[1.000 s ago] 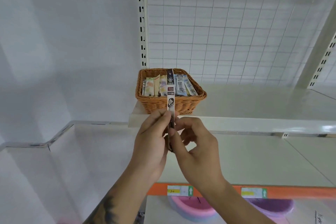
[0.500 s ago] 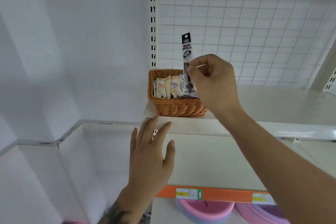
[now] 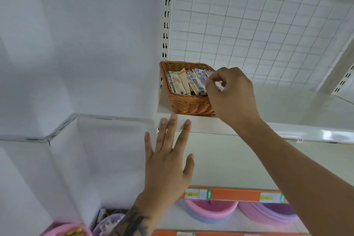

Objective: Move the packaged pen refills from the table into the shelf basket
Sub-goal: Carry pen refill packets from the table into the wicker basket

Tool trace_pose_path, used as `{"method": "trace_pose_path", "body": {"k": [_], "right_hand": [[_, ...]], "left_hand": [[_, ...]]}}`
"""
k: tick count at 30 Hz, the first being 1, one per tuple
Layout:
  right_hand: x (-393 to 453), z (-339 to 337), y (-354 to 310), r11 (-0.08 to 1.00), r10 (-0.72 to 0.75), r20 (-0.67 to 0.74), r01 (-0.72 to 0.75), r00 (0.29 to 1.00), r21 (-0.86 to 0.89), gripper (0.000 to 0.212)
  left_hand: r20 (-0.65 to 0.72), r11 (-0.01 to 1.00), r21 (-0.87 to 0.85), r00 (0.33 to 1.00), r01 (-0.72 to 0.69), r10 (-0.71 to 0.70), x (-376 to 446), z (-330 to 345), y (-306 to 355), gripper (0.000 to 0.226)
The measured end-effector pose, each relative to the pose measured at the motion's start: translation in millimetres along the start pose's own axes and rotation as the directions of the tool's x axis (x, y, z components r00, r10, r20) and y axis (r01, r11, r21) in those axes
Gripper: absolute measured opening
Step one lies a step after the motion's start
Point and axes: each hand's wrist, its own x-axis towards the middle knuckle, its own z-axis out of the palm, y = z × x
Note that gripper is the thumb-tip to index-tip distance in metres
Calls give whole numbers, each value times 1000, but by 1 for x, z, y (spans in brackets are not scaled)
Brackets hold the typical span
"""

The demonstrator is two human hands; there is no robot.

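Observation:
A brown wicker basket (image 3: pixel 188 104) stands at the left end of the upper white shelf (image 3: pixel 268 130). Several packaged pen refills (image 3: pixel 183 83) lean upright inside it. My right hand (image 3: pixel 231 95) is at the basket's right side, fingers curled, pinching a refill pack (image 3: pixel 219 86) that is mostly hidden behind the fingers. My left hand (image 3: pixel 168 161) is raised below the shelf with its fingers spread and straight, fingertips at the shelf's front edge, holding nothing.
A white grid panel (image 3: pixel 258 25) backs the shelf, with a slotted upright (image 3: pixel 166 15) on its left. Below runs an orange shelf edge (image 3: pixel 233 195) with price tags, above pink and purple bowls (image 3: pixel 210 210). White walls stand on the left.
My right hand has lowered the refill pack from above the basket down into it. My left hand has risen slightly toward the shelf edge and stays open.

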Motion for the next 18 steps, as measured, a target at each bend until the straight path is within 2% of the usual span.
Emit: {"method": "trace_pose_path", "body": {"k": [3,6,11,18], "right_hand": [[-32,-1,12,993,-115,-93,111,989,-44,17],[-68,1,30,974,-195,-94,182,976,-137,26],[-122,7,58,943,-201,65,211,977,-257,37],[-182,-14,61,945,-249,228,287,942,-154,45]], "left_hand": [[-16,1000,3,1000,-14,14,-2,3,-4,97],[-22,997,55,999,-46,48,-1,0,-9,98],[78,980,175,994,-89,76,-11,-20,-14,92],[172,968,249,982,36,-81,-64,-64,8,76]]}}
